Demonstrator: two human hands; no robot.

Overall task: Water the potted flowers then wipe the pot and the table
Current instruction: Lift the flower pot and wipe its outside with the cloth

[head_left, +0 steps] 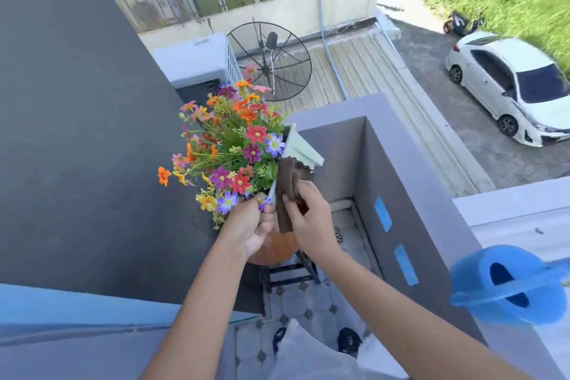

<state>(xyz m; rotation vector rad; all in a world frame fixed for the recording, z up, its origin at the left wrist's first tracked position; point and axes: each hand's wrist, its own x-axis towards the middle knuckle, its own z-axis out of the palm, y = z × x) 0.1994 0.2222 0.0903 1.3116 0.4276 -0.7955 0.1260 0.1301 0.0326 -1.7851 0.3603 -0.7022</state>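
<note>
Cloth (290,191) pinched in right hand (308,219) against white pot (300,148); left hand (251,225) curled around pot rim.

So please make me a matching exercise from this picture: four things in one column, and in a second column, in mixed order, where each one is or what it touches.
Things
1. brown cloth
2. blue watering can
3. left hand
4. white car

Places
A. on the street below, at upper right
B. on the balcony wall top, at the right edge
C. in the right hand, against the side of the white pot
D. at the pot's near rim, under the flowers

Pairs: 1-C, 2-B, 3-D, 4-A
</note>
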